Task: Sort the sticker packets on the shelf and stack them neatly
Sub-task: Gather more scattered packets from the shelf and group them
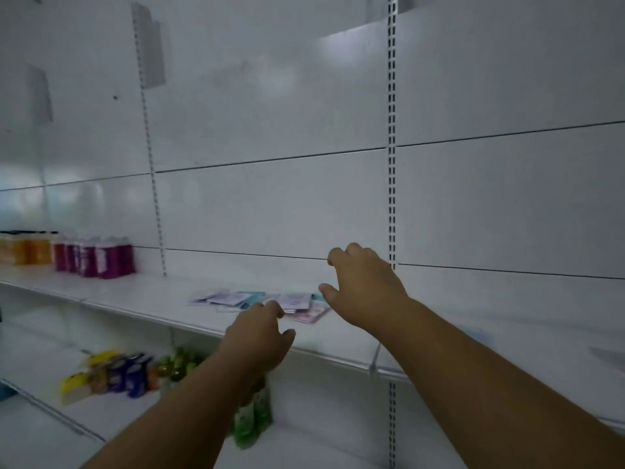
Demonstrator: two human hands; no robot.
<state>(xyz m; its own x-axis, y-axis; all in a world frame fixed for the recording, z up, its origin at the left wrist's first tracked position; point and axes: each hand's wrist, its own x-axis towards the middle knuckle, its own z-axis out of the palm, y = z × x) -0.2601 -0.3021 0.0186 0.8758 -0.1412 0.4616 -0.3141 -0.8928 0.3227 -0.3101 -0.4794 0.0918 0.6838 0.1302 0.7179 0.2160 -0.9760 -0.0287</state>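
Observation:
Several flat sticker packets (236, 298), pink, lilac and teal, lie spread in a loose overlapping row on the white shelf (142, 299). My left hand (260, 336) reaches over the shelf's front edge, fingers slightly curled, fingertips at the near edge of the pink packets (301, 308). My right hand (365, 289) hovers just right of and above the packets, fingers bent and apart, holding nothing. The right end of the row is partly hidden behind my right hand.
Orange and magenta bottles (91, 257) stand at the shelf's far left. On the lower shelf sit yellow and blue packs (108, 374) and green bottles (253, 414). A slotted metal upright (391, 164) runs down the white back panel.

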